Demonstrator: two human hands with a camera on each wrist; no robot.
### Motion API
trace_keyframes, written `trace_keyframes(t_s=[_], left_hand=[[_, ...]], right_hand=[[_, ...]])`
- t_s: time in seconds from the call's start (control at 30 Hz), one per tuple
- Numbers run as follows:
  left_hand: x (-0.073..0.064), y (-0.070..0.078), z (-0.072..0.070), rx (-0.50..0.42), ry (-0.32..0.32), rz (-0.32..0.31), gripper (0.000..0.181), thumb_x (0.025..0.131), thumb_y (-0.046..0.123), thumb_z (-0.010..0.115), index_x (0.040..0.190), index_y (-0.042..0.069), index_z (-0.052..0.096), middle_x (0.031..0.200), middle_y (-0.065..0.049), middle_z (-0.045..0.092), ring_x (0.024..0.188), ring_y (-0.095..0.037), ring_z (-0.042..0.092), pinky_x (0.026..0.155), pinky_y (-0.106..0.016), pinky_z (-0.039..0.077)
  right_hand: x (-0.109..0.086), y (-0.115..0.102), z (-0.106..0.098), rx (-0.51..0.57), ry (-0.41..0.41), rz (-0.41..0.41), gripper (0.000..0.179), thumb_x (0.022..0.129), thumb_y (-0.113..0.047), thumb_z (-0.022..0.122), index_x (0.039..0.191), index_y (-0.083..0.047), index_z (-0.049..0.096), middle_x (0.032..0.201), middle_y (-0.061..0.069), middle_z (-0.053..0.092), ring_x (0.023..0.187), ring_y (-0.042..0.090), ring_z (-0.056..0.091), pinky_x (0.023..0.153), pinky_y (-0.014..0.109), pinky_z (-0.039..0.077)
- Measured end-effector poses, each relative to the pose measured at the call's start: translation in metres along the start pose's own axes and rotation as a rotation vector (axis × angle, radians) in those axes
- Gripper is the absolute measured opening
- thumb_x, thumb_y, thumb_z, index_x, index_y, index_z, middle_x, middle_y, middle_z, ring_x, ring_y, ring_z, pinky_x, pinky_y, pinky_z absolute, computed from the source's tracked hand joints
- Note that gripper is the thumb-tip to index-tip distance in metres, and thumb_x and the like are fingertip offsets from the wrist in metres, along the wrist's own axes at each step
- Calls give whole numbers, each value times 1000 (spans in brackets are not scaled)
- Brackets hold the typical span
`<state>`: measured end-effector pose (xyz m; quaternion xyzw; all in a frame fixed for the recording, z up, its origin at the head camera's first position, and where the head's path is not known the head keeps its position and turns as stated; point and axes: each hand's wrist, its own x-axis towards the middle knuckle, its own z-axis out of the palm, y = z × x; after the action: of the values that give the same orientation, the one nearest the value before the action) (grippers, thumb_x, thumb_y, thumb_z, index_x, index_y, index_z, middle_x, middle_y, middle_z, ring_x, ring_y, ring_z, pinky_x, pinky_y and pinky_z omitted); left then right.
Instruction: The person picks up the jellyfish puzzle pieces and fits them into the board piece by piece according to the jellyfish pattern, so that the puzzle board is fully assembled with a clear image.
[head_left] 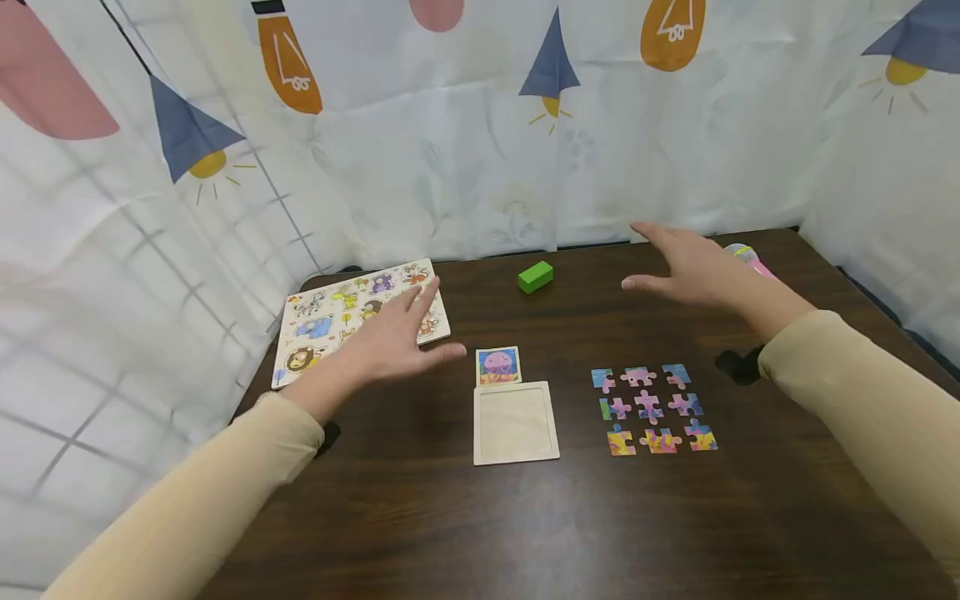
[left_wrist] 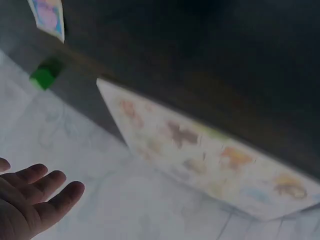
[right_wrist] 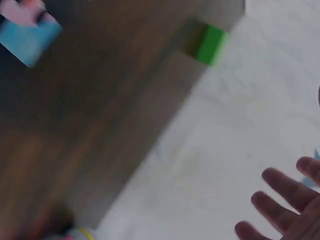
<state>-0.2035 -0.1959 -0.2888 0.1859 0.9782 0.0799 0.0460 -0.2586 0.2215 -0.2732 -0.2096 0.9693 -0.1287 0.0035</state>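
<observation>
My left hand (head_left: 393, 337) hovers with extended fingers, overlapping the near right part of an animal picture board (head_left: 311, 327) in the head view. In the air on the other side is my right hand (head_left: 686, 262), thumb and fingers spread and holding nothing. Below it on the table lie several jigsaw pieces (head_left: 647, 406), set apart in rows, pink, blue and yellow. Left of them sits a square wooden puzzle tray (head_left: 516, 425) with a raised rim and a bare inside. A small jellyfish picture card (head_left: 498, 365) touches or nearly meets its far edge.
A green block (head_left: 536, 277) stands near the table's back edge, between the hands. Behind my right hand a pink object with a rounded patterned end (head_left: 742, 252) is partly hidden. A patterned curtain (head_left: 480, 167) hangs close behind the dark wooden table (head_left: 420, 525).
</observation>
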Motion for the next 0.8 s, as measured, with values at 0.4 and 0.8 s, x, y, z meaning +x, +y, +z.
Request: trace_keyframes(t_s=[0.4, 0.8], left_hand=[[-50, 25, 86, -44, -196, 68, 109, 85, 74, 64, 165, 14, 20, 168, -22, 24, 155, -45, 22, 114, -67, 34], [-55, 39, 100, 24, -181, 45, 104, 85, 79, 58, 165, 21, 24, 168, -22, 23, 155, -46, 22, 115, -67, 32]], right_hand=[[-28, 0, 58, 170, -102, -140, 66, 98, -37, 70, 148, 1, 50, 148, 26, 54, 138, 46, 50, 110, 62, 41], [-39, -7, 84, 141, -130, -203, 40, 95, -19, 74, 129, 0, 68, 130, 20, 68, 124, 40, 63, 103, 57, 49]])
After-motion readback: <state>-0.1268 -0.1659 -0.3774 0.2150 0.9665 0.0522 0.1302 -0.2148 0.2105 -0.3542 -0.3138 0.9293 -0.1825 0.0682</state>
